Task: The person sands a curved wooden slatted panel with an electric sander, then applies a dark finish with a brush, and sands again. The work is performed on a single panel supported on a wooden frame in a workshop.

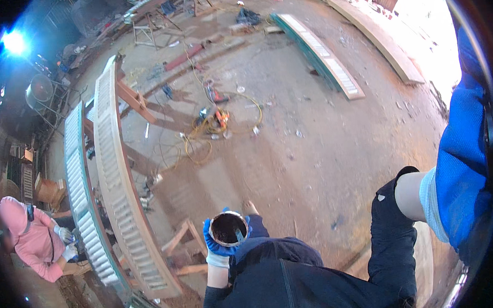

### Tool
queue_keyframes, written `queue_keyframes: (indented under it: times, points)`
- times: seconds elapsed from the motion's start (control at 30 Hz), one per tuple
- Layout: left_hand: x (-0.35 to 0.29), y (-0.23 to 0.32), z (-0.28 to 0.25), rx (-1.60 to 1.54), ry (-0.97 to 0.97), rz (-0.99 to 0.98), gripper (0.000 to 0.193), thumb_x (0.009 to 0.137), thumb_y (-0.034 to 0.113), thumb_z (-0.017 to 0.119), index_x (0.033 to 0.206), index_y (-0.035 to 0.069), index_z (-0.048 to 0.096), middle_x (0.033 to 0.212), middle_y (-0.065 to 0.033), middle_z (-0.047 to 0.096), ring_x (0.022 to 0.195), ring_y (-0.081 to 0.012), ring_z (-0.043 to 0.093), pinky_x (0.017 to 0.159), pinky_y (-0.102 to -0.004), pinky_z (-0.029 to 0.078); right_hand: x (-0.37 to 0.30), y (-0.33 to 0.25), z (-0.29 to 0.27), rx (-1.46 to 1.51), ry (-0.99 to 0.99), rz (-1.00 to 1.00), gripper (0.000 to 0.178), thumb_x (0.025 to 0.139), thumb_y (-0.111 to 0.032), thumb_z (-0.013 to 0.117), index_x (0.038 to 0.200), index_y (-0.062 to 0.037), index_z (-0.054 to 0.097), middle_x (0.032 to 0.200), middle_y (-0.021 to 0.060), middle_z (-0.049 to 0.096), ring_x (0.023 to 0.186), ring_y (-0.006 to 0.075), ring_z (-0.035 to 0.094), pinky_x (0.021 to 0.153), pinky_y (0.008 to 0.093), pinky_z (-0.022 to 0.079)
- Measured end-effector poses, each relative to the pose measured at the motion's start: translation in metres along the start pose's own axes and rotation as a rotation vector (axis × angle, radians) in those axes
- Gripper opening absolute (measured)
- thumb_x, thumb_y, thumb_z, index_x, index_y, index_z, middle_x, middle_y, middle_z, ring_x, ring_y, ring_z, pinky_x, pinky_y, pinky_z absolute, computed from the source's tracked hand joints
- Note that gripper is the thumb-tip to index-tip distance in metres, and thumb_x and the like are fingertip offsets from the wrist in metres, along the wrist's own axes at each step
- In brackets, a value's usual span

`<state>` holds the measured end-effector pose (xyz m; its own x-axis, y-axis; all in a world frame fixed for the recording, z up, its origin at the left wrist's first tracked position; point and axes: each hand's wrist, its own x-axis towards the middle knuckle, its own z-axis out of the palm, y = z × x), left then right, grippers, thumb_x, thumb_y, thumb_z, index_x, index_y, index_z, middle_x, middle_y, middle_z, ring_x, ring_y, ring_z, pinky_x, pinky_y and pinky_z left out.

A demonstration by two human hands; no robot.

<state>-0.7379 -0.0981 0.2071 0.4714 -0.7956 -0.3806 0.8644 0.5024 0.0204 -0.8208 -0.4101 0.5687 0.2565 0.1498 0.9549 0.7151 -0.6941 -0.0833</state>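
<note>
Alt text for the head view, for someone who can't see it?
A blue-gloved left hand holds a round pot with dark contents; the blue-gloved right hand is at the right edge. At left, a co-worker in pink is beside two long louvered panels.

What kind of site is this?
Looks like a workshop, perhaps for woodworking: long slatted panels rest on wooden supports, a gloved person in pink sits or crouches beside them, and the wearer's gloved left hand holds a pot of something dark.
</note>
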Motion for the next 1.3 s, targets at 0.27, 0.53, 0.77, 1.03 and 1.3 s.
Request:
queue_keyframes:
  times: [0.27, 0.53, 0.77, 1.03, 1.3]
  points:
    - [0.112, 0.106, 0.056, 0.068, -0.039, 0.144, 0.07, 0.08, 0.067, 0.052, 0.133, 0.021, 0.049, 0.134, -0.011, 0.051, 0.128, -0.0408, 0.04, 0.103, -0.0599, 0.032, 0.041, 0.167, 0.082, 0.188, -0.023, 0.064, 0.06, 0.086, -0.03, 0.062, 0.131, 0.0043, 0.045, 0.13, 0.0163, 0.05, 0.113, 0.0271, 0.054, 0.099, 0.04, 0.04]
    - [0.19, 0.169, 0.052, -0.267, -0.066, 0.388, 0.071, 0.079, 0.067, 0.053, 0.132, 0.021, 0.051, 0.134, -0.0119, 0.05, 0.129, -0.0402, 0.039, 0.103, -0.0603, 0.032, -0.023, 0.353, 0.202, 0.383, -0.045, 0.526, 0.067, 0.084, -0.033, 0.064, 0.135, 0.005, 0.042, 0.135, 0.0182, 0.048, 0.116, 0.0301, 0.053, 0.101, 0.043, 0.039]
    - [0.248, 0.195, 0.056, -0.256, -0.199, 1.044, 0.07, 0.086, 0.065, 0.04, 0.13, 0.011, 0.051, 0.135, -0.0151, 0.048, 0.127, -0.0442, 0.038, 0.105, -0.0599, 0.03, -0.353, 0.498, 0.328, 0.273, -1.392, 1.099, 0.044, 0.086, -0.043, 0.058, 0.109, -0.0046, 0.064, 0.086, 0.0187, 0.067, 0.081, 0.0302, 0.066, 0.07, 0.0393, 0.05]
    - [0.285, 0.172, 0.049, 0.365, 1.051, 1.234, 0.064, 0.091, 0.057, 0.041, 0.135, 0.011, 0.046, 0.136, -0.0134, 0.047, 0.126, -0.038, 0.042, 0.107, -0.0524, 0.032, -0.405, 0.523, 0.401, 0.251, -2.174, 0.445, 0.026, 0.085, -0.02, 0.051, 0.105, -0.007, 0.062, 0.108, 0.0214, 0.063, 0.104, 0.0366, 0.059, 0.092, 0.0438, 0.046]
    - [0.263, 0.145, 0.019, -0.801, 0.288, 1.574, 0.069, 0.082, 0.068, 0.046, 0.13, 0.018, 0.052, 0.132, -0.0138, 0.052, 0.124, -0.0451, 0.042, 0.099, -0.0615, 0.036, -0.417, 0.496, 0.476, 0.884, -2.532, -0.162, 0.036, 0.089, -0.027, 0.05, 0.118, -0.0059, 0.057, 0.109, 0.0151, 0.064, 0.104, 0.0328, 0.06, 0.091, 0.041, 0.046]
